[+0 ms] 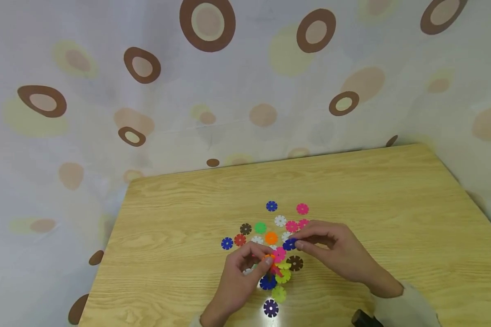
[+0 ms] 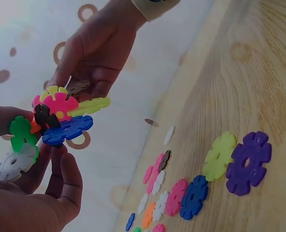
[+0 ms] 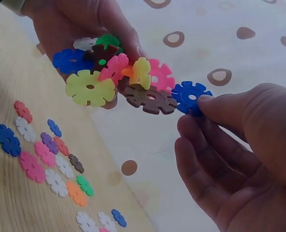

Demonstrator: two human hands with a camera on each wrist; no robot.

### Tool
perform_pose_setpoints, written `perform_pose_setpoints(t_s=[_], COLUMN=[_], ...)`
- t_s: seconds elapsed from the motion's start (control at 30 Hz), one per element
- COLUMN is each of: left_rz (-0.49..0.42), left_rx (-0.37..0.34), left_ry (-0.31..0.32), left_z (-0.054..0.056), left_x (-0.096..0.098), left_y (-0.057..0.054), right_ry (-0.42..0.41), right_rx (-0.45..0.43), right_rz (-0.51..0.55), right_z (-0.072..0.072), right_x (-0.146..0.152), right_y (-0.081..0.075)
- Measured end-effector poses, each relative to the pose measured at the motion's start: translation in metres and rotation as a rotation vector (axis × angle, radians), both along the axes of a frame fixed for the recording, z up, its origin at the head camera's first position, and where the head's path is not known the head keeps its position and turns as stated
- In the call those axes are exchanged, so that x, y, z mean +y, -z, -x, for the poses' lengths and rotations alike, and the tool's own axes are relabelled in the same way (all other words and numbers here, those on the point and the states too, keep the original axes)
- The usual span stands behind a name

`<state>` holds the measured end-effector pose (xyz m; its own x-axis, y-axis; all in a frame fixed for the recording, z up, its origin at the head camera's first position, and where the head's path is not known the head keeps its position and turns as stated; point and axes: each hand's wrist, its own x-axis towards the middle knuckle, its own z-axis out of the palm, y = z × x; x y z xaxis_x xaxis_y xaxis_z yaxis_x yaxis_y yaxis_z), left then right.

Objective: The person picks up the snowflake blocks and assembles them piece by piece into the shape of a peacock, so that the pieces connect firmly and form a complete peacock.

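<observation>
My left hand grips a cluster of joined snowflake discs, notched plastic rounds in pink, yellow, brown, blue, green, white and orange. Between thumb and fingertips, my right hand pinches a blue disc. In the right wrist view, that disc's edge meets the pink disc and the brown disc at the cluster's near side. A yellow disc juts from the cluster's other side. The cluster is held above the table, and my left fingers partly hide behind it in the right wrist view.
Loose discs lie scattered on the wooden table, among them a purple disc near the front and a blue disc farther back. A black cylindrical object shows by the right sleeve. A patterned wall stands behind.
</observation>
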<state>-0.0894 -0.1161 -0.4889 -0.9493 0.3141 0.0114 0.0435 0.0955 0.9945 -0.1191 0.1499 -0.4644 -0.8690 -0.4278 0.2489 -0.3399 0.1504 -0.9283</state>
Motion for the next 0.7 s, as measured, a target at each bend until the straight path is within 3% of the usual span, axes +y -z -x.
perform_pose_setpoints(t_s=[0.7], left_rz=[-0.082], left_rx=[0.029], left_ry=[0.063], left_z=[0.0007], left_x=[-0.0026], left_y=[0.0028], right_ry=[0.015], right_rx=[-0.023], right_rz=[-0.027], right_z=[-0.0031], right_x=[-0.0085], right_y=[-0.002])
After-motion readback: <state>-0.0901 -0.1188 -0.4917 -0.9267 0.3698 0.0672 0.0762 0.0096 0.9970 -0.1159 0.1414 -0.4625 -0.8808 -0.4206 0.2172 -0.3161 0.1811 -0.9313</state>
